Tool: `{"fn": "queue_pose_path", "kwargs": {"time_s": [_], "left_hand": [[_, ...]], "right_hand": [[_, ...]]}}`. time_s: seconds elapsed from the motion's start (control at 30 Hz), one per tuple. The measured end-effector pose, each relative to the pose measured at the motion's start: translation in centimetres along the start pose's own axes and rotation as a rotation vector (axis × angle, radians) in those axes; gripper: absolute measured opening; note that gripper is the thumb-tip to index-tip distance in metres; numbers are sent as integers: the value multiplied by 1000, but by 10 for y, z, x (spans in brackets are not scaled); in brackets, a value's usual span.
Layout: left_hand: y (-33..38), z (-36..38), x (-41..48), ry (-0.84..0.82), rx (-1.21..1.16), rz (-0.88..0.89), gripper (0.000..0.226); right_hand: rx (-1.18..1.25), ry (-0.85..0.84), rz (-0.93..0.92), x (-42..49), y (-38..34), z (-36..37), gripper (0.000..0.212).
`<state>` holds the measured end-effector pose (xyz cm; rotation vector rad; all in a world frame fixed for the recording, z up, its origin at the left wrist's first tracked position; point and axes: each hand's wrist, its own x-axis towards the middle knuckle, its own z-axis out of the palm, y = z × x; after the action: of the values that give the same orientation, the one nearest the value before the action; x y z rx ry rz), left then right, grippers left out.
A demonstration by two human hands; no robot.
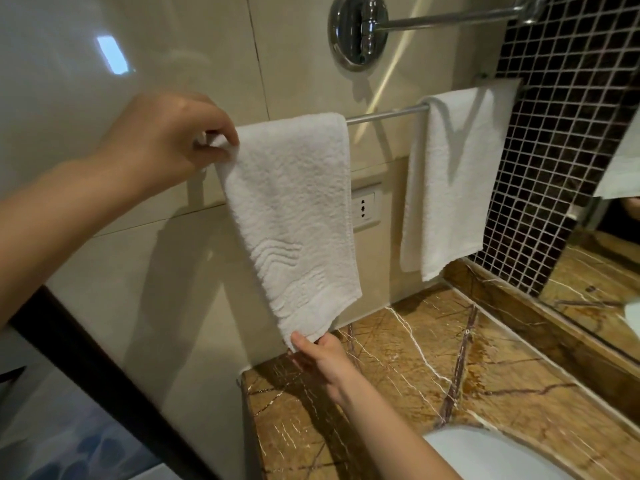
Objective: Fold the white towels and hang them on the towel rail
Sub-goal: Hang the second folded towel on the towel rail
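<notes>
A folded white towel with a wavy woven border hangs over the left part of the chrome towel rail. My left hand pinches its upper left corner at the rail. My right hand pinches the towel's bottom edge from below, just above the counter. A second folded white towel hangs on the right end of the same rail, with neither hand near it. The rail's left end is hidden behind my left hand and the towel.
A brown veined marble counter runs below the rail, with a white basin at the bottom right. A wall socket sits between the towels. A dark mosaic wall and a mirror stand to the right. A chrome fitting is mounted above.
</notes>
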<state>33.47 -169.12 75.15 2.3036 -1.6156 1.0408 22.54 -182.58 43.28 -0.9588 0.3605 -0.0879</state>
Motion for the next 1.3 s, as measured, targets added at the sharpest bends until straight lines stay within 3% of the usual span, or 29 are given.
{"fn": "queue_pose_path", "kwargs": {"time_s": [0.23,0.5,0.83,1.1,1.3], "left_hand": [[13,7,18,19,-5,11,16],[27,20,37,32,-37,11,16],[41,34,63,41,-74,-5,17],[52,49,84,43,-93,23,18],[59,57,97,47,-89,38,19]], "right_hand": [[-5,43,0,3,-6,-12,11],[-13,78,18,7,-19,-33,42],[18,97,43,17,-38,-57,39],[85,152,36,20,-52,-74,19],[101,194,28,25,-60,-82,22]]}}
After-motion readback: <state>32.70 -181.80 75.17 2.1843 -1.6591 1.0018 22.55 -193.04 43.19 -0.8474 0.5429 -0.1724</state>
